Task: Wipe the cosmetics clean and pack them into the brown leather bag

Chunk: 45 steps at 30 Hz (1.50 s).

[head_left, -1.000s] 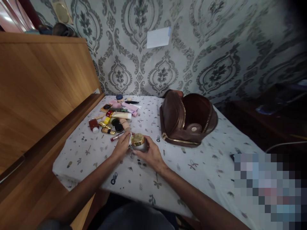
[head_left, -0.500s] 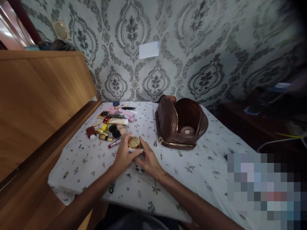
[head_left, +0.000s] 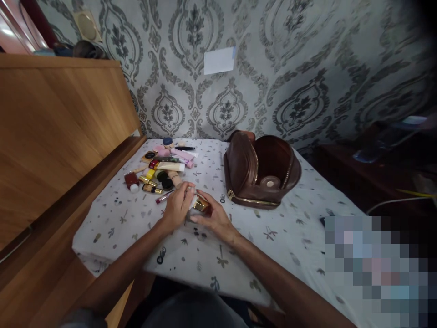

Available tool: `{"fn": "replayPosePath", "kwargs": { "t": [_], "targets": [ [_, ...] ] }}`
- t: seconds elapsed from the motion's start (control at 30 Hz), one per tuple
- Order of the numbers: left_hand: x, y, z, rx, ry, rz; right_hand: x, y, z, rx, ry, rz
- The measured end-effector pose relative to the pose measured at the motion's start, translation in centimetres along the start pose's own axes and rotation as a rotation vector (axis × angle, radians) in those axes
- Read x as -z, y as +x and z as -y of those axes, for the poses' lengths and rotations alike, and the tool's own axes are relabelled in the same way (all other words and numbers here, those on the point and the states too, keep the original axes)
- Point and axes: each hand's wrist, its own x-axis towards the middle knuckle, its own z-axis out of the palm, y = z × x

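Note:
Between my two hands, over the near part of the table, is a small cosmetic jar [head_left: 200, 204] with a shiny gold lid and a paler part on its left. My left hand [head_left: 178, 208] closes on the pale side, its fingers covering much of it. On the gold side, the thumb and fingers of my right hand [head_left: 217, 220] are wrapped round the lid. Whether lid and jar are joined cannot be made out. Just beyond my left hand lie a lip gloss tube [head_left: 164, 197] and a black-lidded pot [head_left: 167, 183].
Several cosmetics lie in a heap at the left, among them a cream tube [head_left: 170, 166] and a dark red bottle [head_left: 131, 181]. An open brown leather bag [head_left: 241, 171] stands at the right. A wooden cabinet [head_left: 68, 105] borders the left side.
The jar has turned from gold top facing up to tilted, gold side toward the right. Both hands have shifted their grip around it. The view has tipped slightly.

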Motion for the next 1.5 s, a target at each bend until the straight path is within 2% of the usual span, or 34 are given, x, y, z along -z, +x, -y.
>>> {"fn": "replayPosePath", "kwargs": {
  "t": [0.1,0.2,0.33,0.4,0.53,0.63,0.87,0.97,1.07,1.2,1.3,1.4,1.5],
  "targets": [
    [0.1,1.1,-0.1,0.039,-0.104,0.016,-0.2,-0.2,0.4,-0.088,0.055,0.055],
    [0.1,1.6,0.1,0.077,-0.208,0.033,-0.2,-0.3,0.7,-0.147,0.158,0.017],
    [-0.2,1.1,0.6,0.132,-0.311,0.041,-0.2,-0.1,0.8,-0.128,0.306,-0.031],
    [-0.5,0.7,0.7,0.118,-0.322,0.044,-0.3,0.0,0.7,-0.128,0.343,-0.053],
    [-0.8,0.0,0.7,-0.027,-0.231,0.071,-0.4,0.2,0.3,-0.159,0.363,-0.156],
    [-0.8,-0.4,0.7,-0.130,-0.158,0.076,-0.3,0.3,0.0,-0.188,0.367,-0.187],
    [-0.7,-0.7,1.3,-0.151,-0.087,0.077,-0.4,0.3,0.5,-0.187,0.383,-0.086],
    [-0.7,-0.9,1.3,-0.176,-0.014,0.077,-0.3,0.3,0.7,-0.231,0.429,-0.102],
    [-0.7,-1.1,1.3,-0.287,0.114,0.078,-0.2,0.2,0.5,-0.249,0.460,-0.141],
    [-0.9,-1.4,1.4,-0.481,0.306,0.092,-0.1,0.1,0.0,-0.217,0.366,-0.210],
    [-1.0,-1.5,1.5,-0.563,0.418,0.132,0.0,0.2,-0.4,-0.178,0.263,-0.246],
    [-1.0,-1.6,1.6,-0.583,0.464,0.142,0.2,0.3,-0.6,-0.151,0.119,-0.259],
    [-0.9,-1.5,1.8,-0.532,0.411,0.128,0.4,0.2,-0.4,-0.120,-0.042,-0.229]
  ]
}}
